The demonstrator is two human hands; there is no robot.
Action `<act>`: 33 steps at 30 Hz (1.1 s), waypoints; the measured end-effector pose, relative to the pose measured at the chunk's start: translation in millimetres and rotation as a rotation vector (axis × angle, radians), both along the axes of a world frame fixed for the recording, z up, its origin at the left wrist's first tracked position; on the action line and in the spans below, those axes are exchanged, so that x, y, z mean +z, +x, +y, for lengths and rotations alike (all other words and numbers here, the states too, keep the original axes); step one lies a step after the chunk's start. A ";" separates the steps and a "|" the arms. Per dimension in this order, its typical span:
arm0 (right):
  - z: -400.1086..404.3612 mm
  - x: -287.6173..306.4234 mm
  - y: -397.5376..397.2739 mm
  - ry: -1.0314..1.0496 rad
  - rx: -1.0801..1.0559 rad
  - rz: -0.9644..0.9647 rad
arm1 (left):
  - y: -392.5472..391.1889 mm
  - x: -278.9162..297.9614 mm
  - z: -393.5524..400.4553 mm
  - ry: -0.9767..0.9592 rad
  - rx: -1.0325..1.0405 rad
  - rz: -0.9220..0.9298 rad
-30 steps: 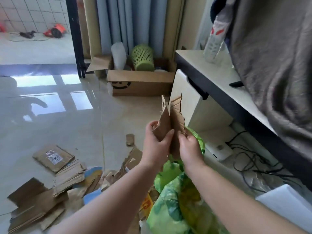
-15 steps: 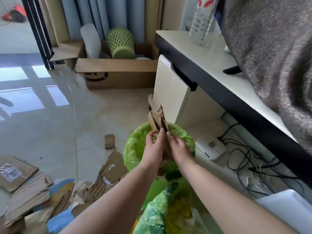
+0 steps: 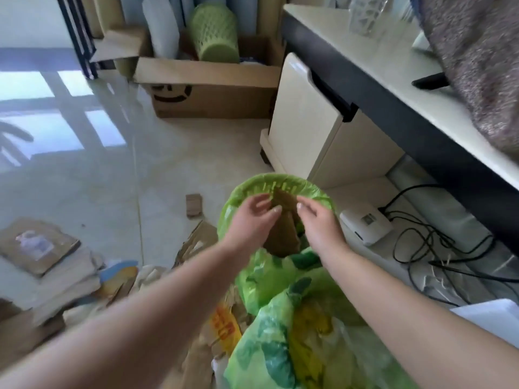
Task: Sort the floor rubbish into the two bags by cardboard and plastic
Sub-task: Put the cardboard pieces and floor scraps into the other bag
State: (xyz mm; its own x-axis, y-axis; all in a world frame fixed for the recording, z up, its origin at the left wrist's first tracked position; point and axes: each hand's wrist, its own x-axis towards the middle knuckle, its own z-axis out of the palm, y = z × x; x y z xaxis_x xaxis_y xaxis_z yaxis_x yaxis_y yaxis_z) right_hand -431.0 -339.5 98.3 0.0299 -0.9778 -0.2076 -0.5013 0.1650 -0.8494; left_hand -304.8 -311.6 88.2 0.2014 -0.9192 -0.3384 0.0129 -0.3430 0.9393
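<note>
While our two hands hang over the open green bag [image 3: 238,189] in the middle of the frame, a brown piece of cardboard [image 3: 283,220] stands between them, down inside the bag's mouth. Our left hand [image 3: 252,220] has loose, half-bent fingers, and its fingertips sit right at the edge of the piece; we cannot tell if they touch it. Our right hand [image 3: 320,223] is loose too, just beside the piece, and holds nothing that we can see. We think the piece is being let go into this bag, so this looks like the cardboard bag. A second bag [image 3: 295,332], green with yellow patches, lies crumpled at the bottom middle of the frame, near our arms. We cannot see what is in it. We think the job is only partly done. A pile of flat cardboard [image 3: 50,265] lies on the floor [image 3: 168,153] at the lower left. One small scrap [image 3: 193,204] lies alone, just left of the bag. More torn bits [image 3: 193,245] lie near the bag's left side, and something blue and yellow [image 3: 118,276] sits among the pile. All that has to go in a bag. In the upper middle, a big brown box [image 3: 213,91] holds a green basket [image 3: 214,32] and a white thing.
</note>
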 end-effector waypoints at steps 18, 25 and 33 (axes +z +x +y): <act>116.5 -85.3 146.4 0.238 0.545 0.397 | 227.9 -55.3 154.3 0.429 -0.234 -0.596; 98.2 -157.5 119.5 0.389 0.357 0.594 | 203.7 -118.6 100.1 0.365 -0.281 -0.576; 93.2 -180.1 106.6 0.263 0.405 0.739 | 174.7 -154.7 52.2 0.310 -0.195 -0.514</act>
